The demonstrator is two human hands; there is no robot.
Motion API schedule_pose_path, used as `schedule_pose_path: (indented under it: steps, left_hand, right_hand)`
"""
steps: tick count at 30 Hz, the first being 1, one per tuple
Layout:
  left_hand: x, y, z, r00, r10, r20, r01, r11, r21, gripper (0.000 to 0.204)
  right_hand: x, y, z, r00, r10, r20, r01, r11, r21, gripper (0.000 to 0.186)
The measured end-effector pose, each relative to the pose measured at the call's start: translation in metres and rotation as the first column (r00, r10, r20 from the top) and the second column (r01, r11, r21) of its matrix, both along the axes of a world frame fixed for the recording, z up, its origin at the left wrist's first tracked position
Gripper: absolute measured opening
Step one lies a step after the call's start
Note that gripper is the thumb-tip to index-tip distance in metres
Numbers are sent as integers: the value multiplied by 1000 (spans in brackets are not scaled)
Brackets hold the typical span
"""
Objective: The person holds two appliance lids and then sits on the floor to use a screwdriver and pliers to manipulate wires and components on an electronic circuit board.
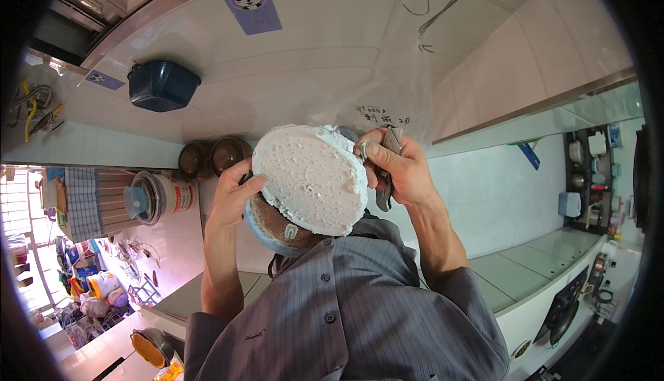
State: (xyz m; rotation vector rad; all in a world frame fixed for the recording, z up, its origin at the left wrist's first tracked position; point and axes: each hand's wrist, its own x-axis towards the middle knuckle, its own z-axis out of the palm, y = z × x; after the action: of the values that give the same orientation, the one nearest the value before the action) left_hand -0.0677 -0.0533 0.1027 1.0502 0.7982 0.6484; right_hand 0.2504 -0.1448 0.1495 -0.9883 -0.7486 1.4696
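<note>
In the middle of the view is a white round disc [304, 177], its face bumpy and its right rim ragged with white paste-like matter. My left hand [232, 194] grips its left edge, thumb on top. At the opposite rim, my right hand [401, 170] is closed on a dark grey, flat, curved piece [387, 180] whose exact kind I cannot make out. Those fingers are right beside the ragged edge; whether they also grip the disc is unclear. Partly hidden under the disc is a round brown thing with a light blue rim [280, 229].
Beyond my hands, a dark blue plastic tub [164, 86] and two brown round pots [229, 154] are visible. A white bucket [169, 198] stands at left, near a checked cloth [84, 202]. Tiled ledges and a shelf of kitchenware [588, 173] lie to the right.
</note>
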Motion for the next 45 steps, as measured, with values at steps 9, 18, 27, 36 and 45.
schedule_pose_path:
  steps: [9,18,27,36,45]
  left_hand:
    - [2,-3,3,999,30,-25,-30,1000,-8,35]
    - [6,-4,3,973,65,-222,-61,998,24,23]
    - [4,-9,-16,964,101,-245,-126,988,-86,24]
    - [-47,-25,-83,897,233,-377,-288,953,-96,13]
    - [-76,-61,-168,670,589,-452,-674,738,-38,26]
  right_hand:
    - [1,-1,-6,999,-35,17,36,997,-63,24]
    - [-5,4,-8,792,-65,607,100,995,-24,33]
    - [0,23,-26,731,164,662,-66,983,-170,41]
    - [31,6,-75,783,-43,621,236,944,-231,24]
    - [86,-74,-296,637,80,766,319,878,-357,28]
